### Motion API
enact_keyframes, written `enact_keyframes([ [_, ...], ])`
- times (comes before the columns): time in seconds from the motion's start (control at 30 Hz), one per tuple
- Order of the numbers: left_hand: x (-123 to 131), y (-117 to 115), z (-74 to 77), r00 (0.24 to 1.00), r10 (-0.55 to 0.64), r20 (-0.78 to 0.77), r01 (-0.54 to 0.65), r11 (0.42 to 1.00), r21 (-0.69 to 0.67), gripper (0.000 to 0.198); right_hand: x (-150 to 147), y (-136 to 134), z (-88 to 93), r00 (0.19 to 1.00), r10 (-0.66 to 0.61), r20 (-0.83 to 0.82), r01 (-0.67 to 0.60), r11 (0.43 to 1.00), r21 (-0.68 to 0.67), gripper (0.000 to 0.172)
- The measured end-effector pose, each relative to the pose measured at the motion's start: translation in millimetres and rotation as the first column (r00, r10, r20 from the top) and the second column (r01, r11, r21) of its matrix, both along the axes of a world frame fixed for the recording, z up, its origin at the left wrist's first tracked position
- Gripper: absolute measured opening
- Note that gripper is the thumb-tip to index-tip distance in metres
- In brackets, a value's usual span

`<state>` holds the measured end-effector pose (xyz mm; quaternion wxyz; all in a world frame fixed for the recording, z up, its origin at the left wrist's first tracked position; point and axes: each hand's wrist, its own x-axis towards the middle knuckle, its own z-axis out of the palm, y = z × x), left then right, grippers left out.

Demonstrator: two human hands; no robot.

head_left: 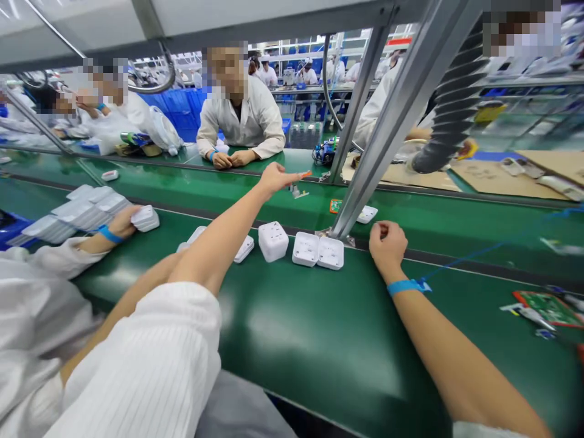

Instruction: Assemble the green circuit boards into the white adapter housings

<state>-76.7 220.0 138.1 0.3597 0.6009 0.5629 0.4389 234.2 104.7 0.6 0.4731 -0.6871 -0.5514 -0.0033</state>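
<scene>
A thin orange piece point(306, 174) is being pinched between the fingers of the left hand point(276, 179), over the far part of a smooth, glossy green worktop point(296, 334). A ribbed white sleeve point(150, 359) is being worn on that arm. The right hand point(387, 243) is being held low at four o'clock from the left, its fingers curled; whether anything is being grasped there cannot be told. A blue band point(406, 286) is being worn at its wrist, and a thin cord point(479, 252) is being led off toward two o'clock.

At six o'clock from the left hand, a white, round-cornered block point(272, 241) is being supported by the worktop; two shallow, open white shells point(318, 250) are being kept side by side at its three o'clock. At nine o'clock, a white stack point(145, 218) is being gripped by a co-worker's hand point(119, 224).
</scene>
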Motion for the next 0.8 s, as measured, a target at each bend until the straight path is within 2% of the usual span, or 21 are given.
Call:
enact_keyframes([
  [0.07, 14, -49, 15.5, 0.985, -0.104, 0.135, 0.091, 0.991, 0.098, 0.057, -16, -38, 6.5, 0.977, 0.066, -0.204, -0.039, 0.990, 0.133, 0.031],
  [0.1, 21, -79, 17.5, 0.972, -0.167, 0.168, 0.139, 0.977, 0.164, 0.057, -24, -60, 10.5, 0.931, 0.159, -0.328, -0.113, 0.982, 0.154, 0.035],
  [0.13, 29, -112, 15.2, 0.962, -0.201, 0.184, 0.156, 0.960, 0.234, 0.058, -33, -82, 15.3, 0.843, 0.277, -0.461, -0.237, 0.961, 0.145, 0.041],
  [0.17, 37, -147, 8.6, 0.949, -0.260, 0.180, 0.201, 0.935, 0.293, 0.058, -41, -104, 20.7, 0.698, 0.388, -0.601, -0.401, 0.908, 0.121, 0.049],
  [0.2, 45, -182, -1.8, 0.928, -0.328, 0.176, 0.261, 0.910, 0.322, 0.058, -48, -125, 26.5, 0.504, 0.448, -0.739, -0.561, 0.820, 0.114, 0.059],
  [0.23, 52, -217, -15.3, 0.902, -0.397, 0.167, 0.332, 0.888, 0.318, 0.060, -55, -142, 32.0, 0.309, 0.443, -0.842, -0.678, 0.723, 0.131, 0.068],
  [0.27, 58, -250, -30.9, 0.882, -0.448, 0.149, 0.393, 0.871, 0.295, 0.063, -60, -157, 36.6, 0.144, 0.394, -0.908, -0.742, 0.650, 0.165, 0.074],
  [0.3, 63, -280, -47.5, 0.878, -0.459, 0.134, 0.409, 0.866, 0.288, 0.064, -65, -167, 39.6, 0.021, 0.327, -0.945, -0.769, 0.609, 0.194, 0.074],
  [0.33, 66, -305, -64.1, 0.890, -0.448, 0.087, 0.408, 0.867, 0.287, 0.063, -70, -174, 40.6, -0.051, 0.266, -0.963, -0.770, 0.603, 0.207, 0.070],
  [0.4, 68, -340, -93.4, 0.914, -0.402, -0.048, 0.399, 0.877, 0.268, 0.061, -76, -179, 36.4, -0.085, 0.183, -0.979, -0.750, 0.635, 0.184, 0.057],
  [0.5, 61, -356, -119.3, 0.899, -0.377, -0.224, 0.423, 0.881, 0.210, 0.057, -80, -173, 21.0, -0.035, 0.181, -0.983, -0.741, 0.655, 0.147, 0.054],
  [0.6, 50, -346, -123.8, 0.841, -0.359, -0.404, 0.445, 0.884, 0.141, 0.059, -81, -165, 7.4, -0.001, 0.293, -0.956, -0.757, 0.625, 0.192, 0.046],
  [0.7, 44, -326, -119.1, 0.830, -0.380, -0.409, 0.427, 0.904, 0.027, 0.062, -81, -161, 0.9, 0.032, 0.381, -0.924, -0.789, 0.577, 0.211, 0.045],
  [0.77, 46, -310, -116.6, 0.862, -0.338, -0.379, 0.366, 0.931, 0.003, 0.042, -78, -162, -0.7, 0.115, 0.461, -0.880, -0.810, 0.556, 0.185, 0.044],
  [0.8, 48, -303, -116.2, 0.871, -0.316, -0.377, 0.342, 0.940, 0.002, 0.030, -75, -163, -1.0, 0.191, 0.522, -0.831, -0.817, 0.554, 0.160, 0.042],
])
